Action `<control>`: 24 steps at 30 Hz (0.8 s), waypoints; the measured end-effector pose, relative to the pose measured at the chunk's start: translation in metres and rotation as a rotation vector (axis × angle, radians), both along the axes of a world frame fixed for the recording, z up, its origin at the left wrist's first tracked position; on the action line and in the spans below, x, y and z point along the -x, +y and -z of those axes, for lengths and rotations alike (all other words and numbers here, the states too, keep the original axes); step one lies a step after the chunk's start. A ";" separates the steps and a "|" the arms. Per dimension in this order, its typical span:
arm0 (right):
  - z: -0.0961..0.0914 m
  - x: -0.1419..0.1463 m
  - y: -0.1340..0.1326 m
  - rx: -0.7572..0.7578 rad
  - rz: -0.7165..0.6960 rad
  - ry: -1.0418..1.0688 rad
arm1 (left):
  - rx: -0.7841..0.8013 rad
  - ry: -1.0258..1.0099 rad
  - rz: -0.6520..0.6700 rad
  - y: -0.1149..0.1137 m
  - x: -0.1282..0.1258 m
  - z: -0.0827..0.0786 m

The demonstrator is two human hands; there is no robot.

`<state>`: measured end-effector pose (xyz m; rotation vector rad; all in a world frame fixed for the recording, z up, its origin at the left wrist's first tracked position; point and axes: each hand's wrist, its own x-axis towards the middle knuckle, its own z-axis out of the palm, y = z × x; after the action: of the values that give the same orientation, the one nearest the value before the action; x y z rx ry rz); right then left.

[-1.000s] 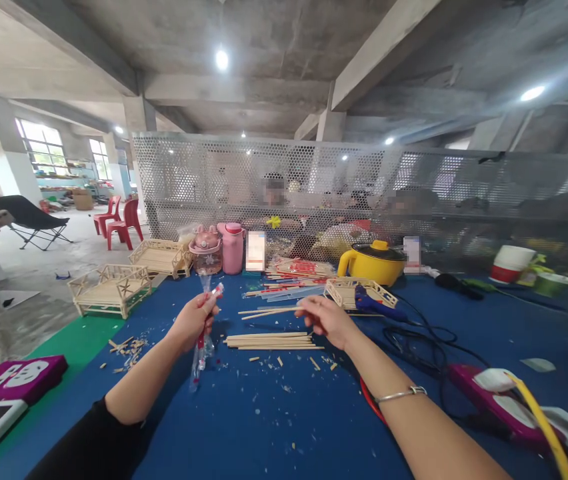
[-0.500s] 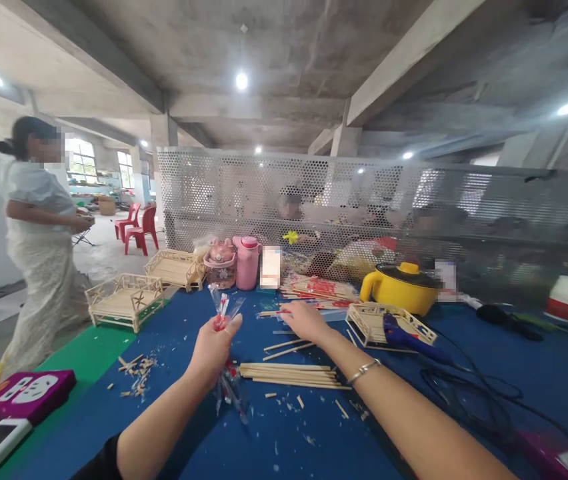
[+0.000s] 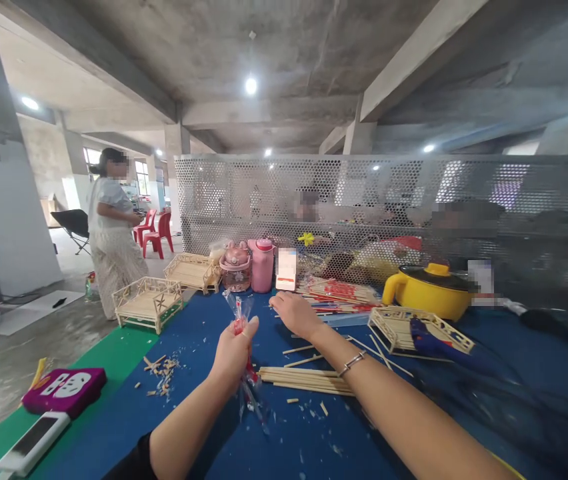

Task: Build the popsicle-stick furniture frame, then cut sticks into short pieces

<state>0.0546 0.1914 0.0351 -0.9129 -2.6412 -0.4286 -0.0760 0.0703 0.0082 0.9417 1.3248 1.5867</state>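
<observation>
My left hand (image 3: 234,353) is closed around a bunch of crumpled clear plastic wrappers (image 3: 238,310) with red print; their ends stick out above and below the fist. Stretched forward, my right hand (image 3: 297,313) has its fingers loosely extended just below a propped phone (image 3: 285,270). No object shows in those fingers, though their undersides are hidden. Beyond it lies a pile of red-and-white paper-wrapped sticks (image 3: 344,291). Bare wooden sticks (image 3: 304,380) form a bundle between my forearms, and a few loose ones lie above it.
Small wooden stick-built trays (image 3: 147,303) stand at left. A pink thermos (image 3: 262,267) and yellow pot (image 3: 427,293) line the back, before a perforated metal screen (image 3: 244,193). A blue glue gun (image 3: 429,340) rests on another tray. Wood scraps (image 3: 161,373) lie left; a person (image 3: 111,227) stands beyond.
The view has swung left. My right hand has shifted left over the table toward the phone's base. My left hand still grips the wrappers. The person at left has moved farther off.
</observation>
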 end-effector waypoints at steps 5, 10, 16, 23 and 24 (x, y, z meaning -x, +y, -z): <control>-0.010 -0.025 -0.081 -0.136 -0.267 0.246 | 0.083 -0.274 0.152 -0.001 0.002 0.002; 0.007 -0.048 -0.159 -0.186 -0.692 0.192 | 0.139 -0.468 0.315 -0.010 -0.010 -0.008; 0.022 -0.056 -0.172 -0.231 -0.700 0.168 | 0.002 -0.538 0.366 -0.016 -0.010 -0.016; 0.029 -0.060 -0.137 -0.193 -0.589 0.303 | 0.170 -0.450 0.477 -0.025 -0.039 -0.001; 0.031 -0.060 -0.134 -0.208 -0.564 0.301 | 0.207 -0.425 0.503 -0.027 -0.046 0.002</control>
<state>0.1144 0.0575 0.0045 -0.1334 -2.3759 -0.3738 -0.0304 0.0431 0.0065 0.6886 0.8497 1.1510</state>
